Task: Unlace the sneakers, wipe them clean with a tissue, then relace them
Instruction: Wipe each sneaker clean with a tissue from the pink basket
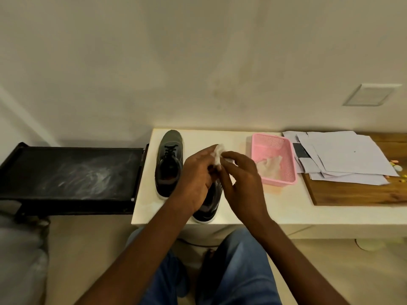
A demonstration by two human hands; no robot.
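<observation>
White tabletop (231,208) against a plain wall carries two dark sneakers (169,159), the nearer one largely hidden beneath the left hand (198,172) and right hand (241,179), both pinching one crumpled tissue (218,154), probably bunching it for wiping, spares waiting in the pink basket (275,159).

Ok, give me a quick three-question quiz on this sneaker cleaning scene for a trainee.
1. True or false: the far sneaker is laced.
2. What do both hands hold? A) lace B) tissue C) paper
3. What colour is the basket?

Key:
1. True.
2. B: left hand and right hand hold it above the near sneaker.
3. Pink.
</observation>
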